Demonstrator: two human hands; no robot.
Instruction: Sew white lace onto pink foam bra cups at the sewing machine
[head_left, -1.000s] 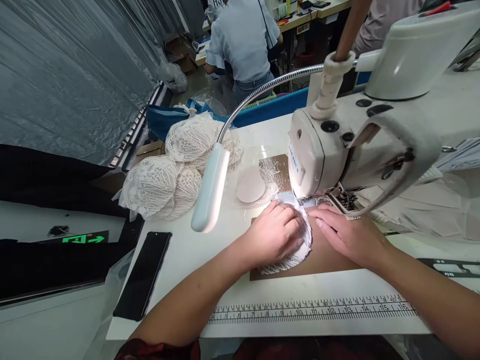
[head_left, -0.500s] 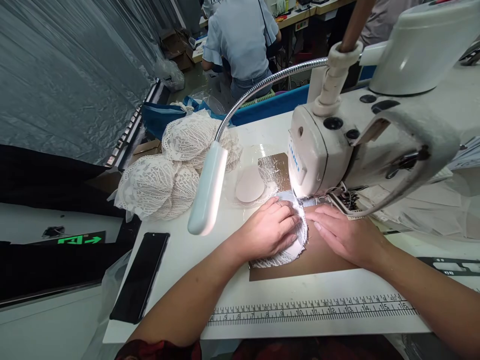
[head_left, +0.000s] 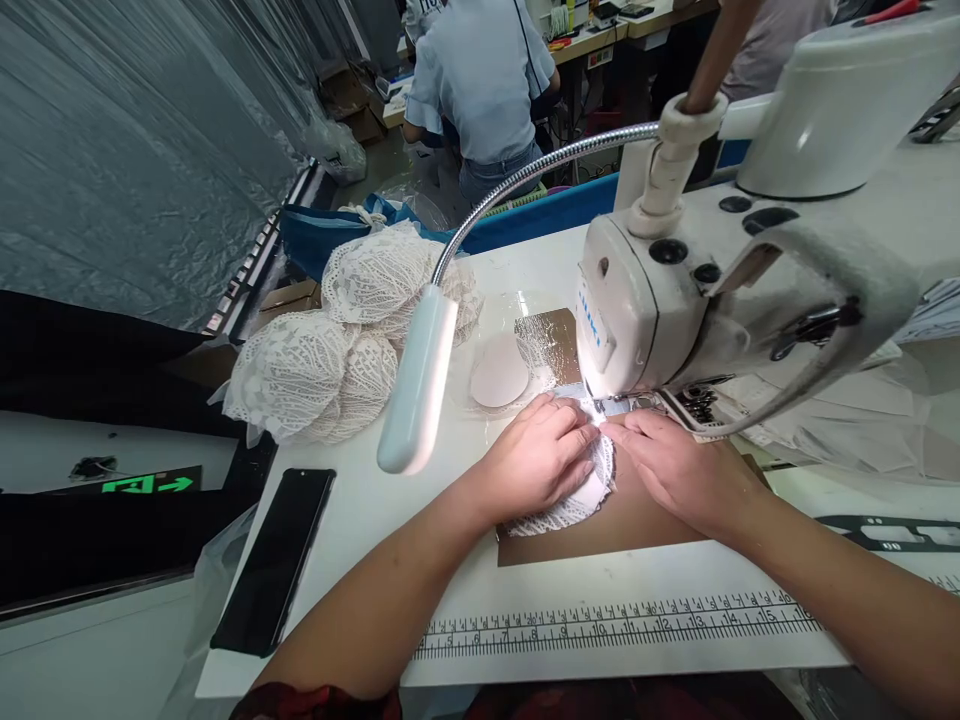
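Note:
A white lace bra cup (head_left: pixel 598 492) lies under the sewing machine (head_left: pixel 637 300), its edge close to the needle area. My left hand (head_left: pixel 541 450) rests over the cup, fingers bent together and gripping it from the left. At the cup's right edge, just in front of the presser foot, the fingertips of my right hand (head_left: pixel 679 465) are pressed together on the fabric. Its thumb is partly hidden. Beneath the cup is a brown plate (head_left: pixel 637 510). Behind my left hand, a smooth oval pad (head_left: pixel 500 372) shows under clear plastic.
Several lace cups (head_left: pixel 289 370) are piled at the left. A lamp (head_left: pixel 418 385) on a bendy metal neck hangs over the table. A black phone (head_left: pixel 274 560) lies front left, and a ruler strip (head_left: pixel 615 630) runs along the front edge. Another person (head_left: pixel 480 80) sits beyond.
My right hand has shifted slightly left, its fingertips now drawn together at the cup's edge by the presser foot. My left hand stays on the cup. The view has moved a little.

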